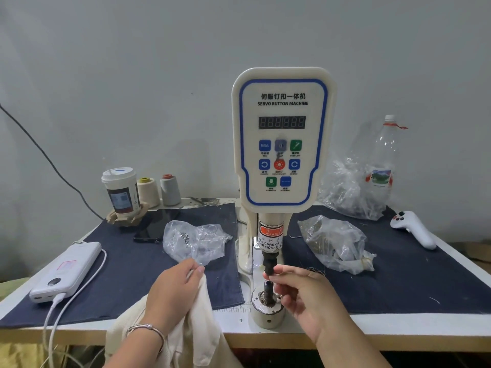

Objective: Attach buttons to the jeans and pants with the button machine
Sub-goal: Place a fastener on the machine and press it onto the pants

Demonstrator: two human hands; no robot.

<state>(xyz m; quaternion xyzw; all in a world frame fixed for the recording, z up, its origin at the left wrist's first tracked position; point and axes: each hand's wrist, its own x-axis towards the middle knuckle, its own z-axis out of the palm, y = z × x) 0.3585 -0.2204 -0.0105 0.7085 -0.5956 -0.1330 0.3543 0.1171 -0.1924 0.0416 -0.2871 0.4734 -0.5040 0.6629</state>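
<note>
The right hand (300,290) is raised at the button machine (281,139), its thumb and forefinger pinched together at the tip of the black punch (269,266), just above the lower post in the round metal base (267,310); whether a button sits between the fingertips cannot be made out. The left hand (174,288) grips cream pants (196,330) with curled fingers at the front edge of the tabletop (233,320). A clear bag (195,241) left of the machine holds a few small metal pieces; another bag (336,244) on the right holds darker bits. A dark blue cloth (398,274) covers the tabletop, with a power bank (66,270), a phone (156,224), a cup (121,191), two thread cones (159,191), a plastic bottle (382,158) and a white controller (414,228), all before a plain grey wall
</note>
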